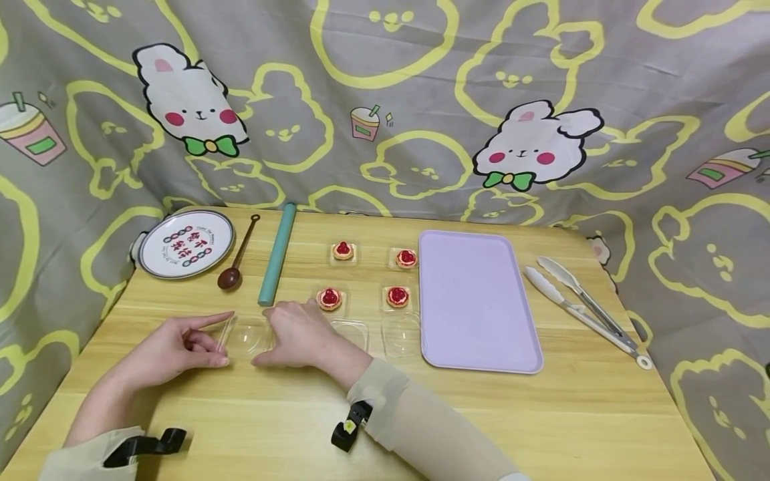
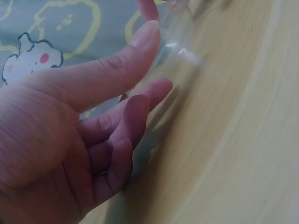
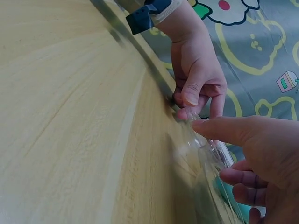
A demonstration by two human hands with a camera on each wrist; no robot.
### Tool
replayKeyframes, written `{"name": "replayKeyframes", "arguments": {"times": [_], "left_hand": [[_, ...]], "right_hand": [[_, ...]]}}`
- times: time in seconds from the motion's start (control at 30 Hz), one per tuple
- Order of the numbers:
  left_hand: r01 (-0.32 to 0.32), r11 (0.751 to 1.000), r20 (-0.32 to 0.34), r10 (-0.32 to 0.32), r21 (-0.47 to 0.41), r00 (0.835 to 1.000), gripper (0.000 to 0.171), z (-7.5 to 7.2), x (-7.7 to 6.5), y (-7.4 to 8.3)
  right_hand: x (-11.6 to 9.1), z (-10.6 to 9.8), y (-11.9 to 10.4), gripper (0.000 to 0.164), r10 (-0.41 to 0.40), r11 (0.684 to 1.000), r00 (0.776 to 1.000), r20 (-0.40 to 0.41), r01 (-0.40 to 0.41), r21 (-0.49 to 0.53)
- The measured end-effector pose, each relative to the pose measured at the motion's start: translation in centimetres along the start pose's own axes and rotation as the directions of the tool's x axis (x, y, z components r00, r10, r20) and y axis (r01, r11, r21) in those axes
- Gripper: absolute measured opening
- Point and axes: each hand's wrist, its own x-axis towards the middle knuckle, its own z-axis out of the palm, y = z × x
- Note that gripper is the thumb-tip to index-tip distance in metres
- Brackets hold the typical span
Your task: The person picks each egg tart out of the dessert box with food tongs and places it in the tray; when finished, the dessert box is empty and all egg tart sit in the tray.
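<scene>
Between the two hands, a little left of the middle front, is a clear domed plastic lid [image 1: 246,339]. My left hand [image 1: 183,346] holds its left side, index finger at the far corner and thumb at the near one, other fingers curled in. My right hand [image 1: 297,334] grips the right side with thumb and fingers. In the right wrist view the lid [image 3: 201,144] tilts up from the table, thumbs along its edge. Just beyond the right hand sits a red-topped tart [image 1: 329,298] on a clear square base. Two more clear lids [image 1: 401,334] lie to the right, one partly behind the right wrist.
Several similar tarts [image 1: 398,296] stand on clear bases mid-table. A lilac tray [image 1: 478,300] lies right of them, with tongs [image 1: 586,310] beyond. At the back left are a white plate [image 1: 186,244], a brown ladle [image 1: 231,277] and a teal rod [image 1: 278,257]. Patterned curtain surrounds the table.
</scene>
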Motion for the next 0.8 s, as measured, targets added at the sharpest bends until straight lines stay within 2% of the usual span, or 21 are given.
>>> {"name": "replayKeyframes", "arguments": {"times": [0.17,0.27,0.33,0.47,0.6,0.8], "left_hand": [[0.024,0.999,-0.015,-0.024,0.036,1.000,0.086,-0.2,-0.4,0.4],[0.006,0.996,-0.083,0.002,0.094,0.997,0.080,-0.3,-0.6,0.8],[-0.015,0.991,-0.146,0.035,0.133,0.989,0.074,-0.3,-0.8,1.1],[-0.036,0.982,-0.241,0.081,0.187,0.967,0.066,-0.3,-1.0,2.0],[-0.044,0.975,-0.280,0.106,0.217,0.954,0.062,-0.1,-0.9,3.1],[-0.118,0.957,-0.322,0.203,0.265,0.925,0.052,0.8,-0.5,5.8]], "right_hand": [[-0.3,-0.3,0.2,0.051,-0.008,1.000,1.000,-0.006,0.008,0.017],[-0.6,-0.8,0.5,0.071,-0.017,0.999,1.000,-0.015,0.017,0.033],[-1.0,-1.2,0.8,0.081,-0.024,0.998,0.999,-0.028,0.026,0.051],[-2.0,-2.3,1.5,0.079,-0.049,0.994,0.997,-0.068,0.055,0.095],[-3.1,-3.4,2.4,0.073,-0.067,0.987,0.992,-0.108,0.082,0.137],[-4.8,-5.6,4.4,0.071,-0.068,0.979,0.984,-0.167,0.099,0.180]]}}
